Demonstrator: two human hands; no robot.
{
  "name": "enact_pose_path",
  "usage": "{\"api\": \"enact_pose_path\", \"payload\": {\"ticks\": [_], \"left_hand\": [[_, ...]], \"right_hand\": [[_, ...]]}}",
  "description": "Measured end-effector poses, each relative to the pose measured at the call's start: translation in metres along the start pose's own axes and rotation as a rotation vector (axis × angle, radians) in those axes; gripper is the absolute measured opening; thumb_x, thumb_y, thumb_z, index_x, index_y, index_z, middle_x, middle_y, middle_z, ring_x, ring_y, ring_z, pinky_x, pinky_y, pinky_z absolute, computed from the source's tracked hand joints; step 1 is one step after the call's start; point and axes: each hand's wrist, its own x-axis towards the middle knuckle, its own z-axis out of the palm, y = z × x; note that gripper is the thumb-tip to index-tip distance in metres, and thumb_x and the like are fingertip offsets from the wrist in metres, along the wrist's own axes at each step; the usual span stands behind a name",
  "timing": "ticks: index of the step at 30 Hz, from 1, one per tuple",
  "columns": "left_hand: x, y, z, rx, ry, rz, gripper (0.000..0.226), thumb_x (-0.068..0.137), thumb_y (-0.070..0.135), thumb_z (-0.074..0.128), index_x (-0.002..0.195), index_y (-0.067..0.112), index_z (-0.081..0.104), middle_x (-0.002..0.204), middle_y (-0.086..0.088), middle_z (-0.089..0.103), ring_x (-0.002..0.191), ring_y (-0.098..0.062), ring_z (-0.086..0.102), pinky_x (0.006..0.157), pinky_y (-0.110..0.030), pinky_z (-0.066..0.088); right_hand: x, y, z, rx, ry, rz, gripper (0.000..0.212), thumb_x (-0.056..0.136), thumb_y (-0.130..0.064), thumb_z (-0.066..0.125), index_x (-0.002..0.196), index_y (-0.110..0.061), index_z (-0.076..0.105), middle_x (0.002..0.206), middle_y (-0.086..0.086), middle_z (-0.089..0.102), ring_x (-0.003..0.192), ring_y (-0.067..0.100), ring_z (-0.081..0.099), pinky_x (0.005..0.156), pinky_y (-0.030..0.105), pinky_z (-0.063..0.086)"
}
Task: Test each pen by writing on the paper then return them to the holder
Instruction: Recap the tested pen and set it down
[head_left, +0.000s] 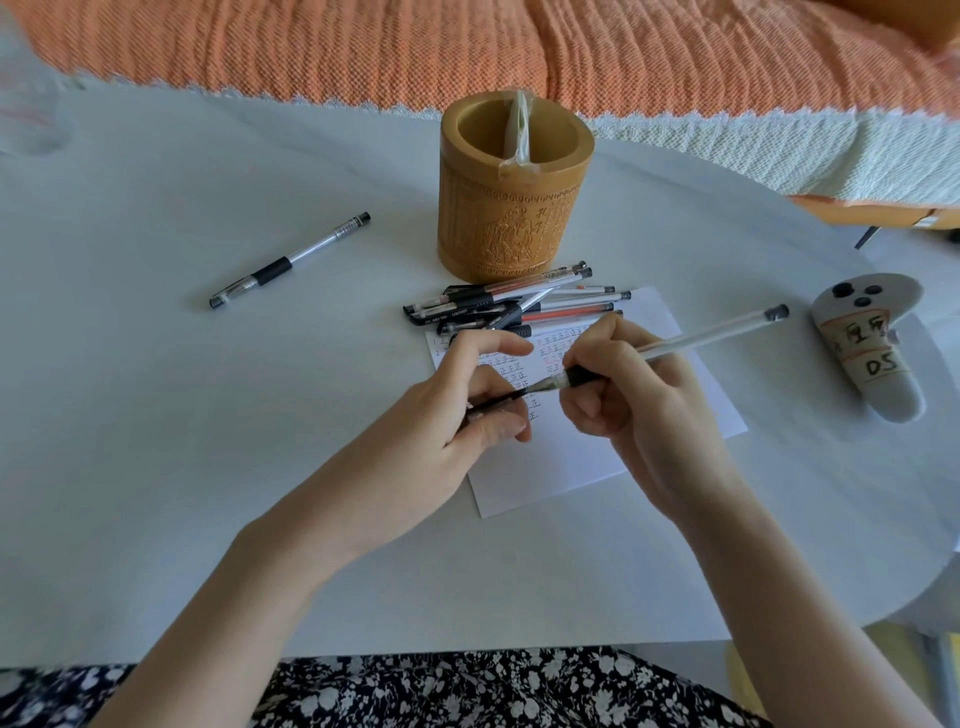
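My right hand (631, 395) grips a clear gel pen (701, 338) by its black grip, tip pointing left above the paper (597, 457). My left hand (467, 410) pinches the pen's black cap (493, 402), which sits just off the pen's tip. The white paper carries rows of small written marks and lies under both hands. A pile of several pens (519, 306) rests on the paper's far edge. Behind it stands the carved bamboo holder (514, 208), with only a plastic wrapper inside. One more capped pen (291, 260) lies alone to the left.
A grey controller (867, 343) with taped labels lies at the right on the white table (208, 467). An orange and white blanket (519, 47) runs along the table's far side. My patterned dark clothing (415, 691) shows at the near edge.
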Motion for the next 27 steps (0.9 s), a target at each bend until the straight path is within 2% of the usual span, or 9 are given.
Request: {"api": "enact_pose_path", "payload": {"ticks": [6, 14, 17, 20, 23, 25, 27], "left_hand": [[-0.0003, 0.0042, 0.0015, -0.015, 0.029, 0.028, 0.039, 0.09, 0.015, 0.055, 0.123, 0.027, 0.039, 0.088, 0.013, 0.066, 0.089, 0.002, 0.06, 0.081, -0.003, 0.036], [0.0003, 0.0054, 0.0001, -0.055, 0.07, 0.053, 0.039, 0.089, 0.014, 0.058, 0.122, 0.028, 0.042, 0.091, 0.009, 0.07, 0.09, 0.001, 0.063, 0.082, -0.006, 0.04], [-0.0012, 0.0068, 0.0023, -0.056, 0.054, 0.055, 0.04, 0.085, 0.026, 0.056, 0.123, 0.028, 0.043, 0.09, 0.011, 0.07, 0.09, 0.001, 0.064, 0.082, -0.008, 0.041], [-0.0007, 0.0059, 0.0018, -0.036, 0.095, 0.065, 0.038, 0.083, 0.027, 0.057, 0.12, 0.023, 0.046, 0.091, 0.008, 0.072, 0.088, -0.001, 0.065, 0.081, -0.011, 0.045], [0.0004, 0.0037, -0.001, -0.013, 0.218, 0.047, 0.025, 0.08, 0.03, 0.062, 0.102, 0.021, 0.057, 0.079, 0.008, 0.071, 0.069, -0.006, 0.065, 0.066, -0.016, 0.048], [0.001, 0.003, -0.0021, 0.026, 0.296, 0.029, 0.01, 0.079, 0.025, 0.069, 0.088, 0.023, 0.063, 0.065, 0.01, 0.067, 0.051, -0.005, 0.058, 0.052, -0.013, 0.043], [0.0002, 0.003, -0.0023, 0.054, 0.347, 0.051, 0.006, 0.079, 0.019, 0.071, 0.083, 0.022, 0.068, 0.059, 0.009, 0.064, 0.043, -0.005, 0.052, 0.045, -0.014, 0.039]], "right_hand": [[-0.0003, 0.0006, 0.0011, -0.08, -0.029, 0.007, 0.022, 0.077, -0.011, 0.051, 0.055, -0.016, 0.05, 0.046, 0.002, 0.037, 0.043, 0.016, 0.032, 0.043, 0.02, 0.028], [-0.0001, 0.0, 0.0002, -0.038, -0.029, 0.005, 0.021, 0.076, -0.01, 0.051, 0.056, -0.014, 0.048, 0.046, 0.002, 0.036, 0.043, 0.016, 0.03, 0.043, 0.02, 0.027], [-0.0026, 0.0005, 0.0013, -0.103, -0.099, 0.021, 0.015, 0.08, -0.011, 0.055, 0.066, -0.012, 0.051, 0.046, -0.003, 0.045, 0.043, 0.013, 0.038, 0.045, 0.019, 0.033], [-0.0037, -0.0004, 0.0009, -0.106, -0.129, 0.035, 0.014, 0.082, -0.013, 0.067, 0.078, -0.011, 0.054, 0.05, -0.003, 0.057, 0.046, 0.012, 0.048, 0.047, 0.018, 0.038], [-0.0034, -0.003, 0.001, -0.105, -0.099, -0.006, 0.011, 0.071, -0.024, 0.075, 0.068, -0.021, 0.065, 0.054, 0.0, 0.06, 0.048, 0.013, 0.049, 0.046, 0.018, 0.036], [-0.003, -0.0032, 0.0029, -0.093, -0.052, -0.012, 0.008, 0.067, -0.024, 0.072, 0.067, -0.018, 0.066, 0.051, -0.001, 0.057, 0.045, 0.01, 0.047, 0.044, 0.015, 0.035], [-0.0023, -0.0024, 0.0049, -0.095, -0.011, -0.011, 0.011, 0.067, -0.024, 0.071, 0.07, -0.015, 0.067, 0.05, 0.0, 0.057, 0.043, 0.009, 0.045, 0.043, 0.015, 0.034]]}}
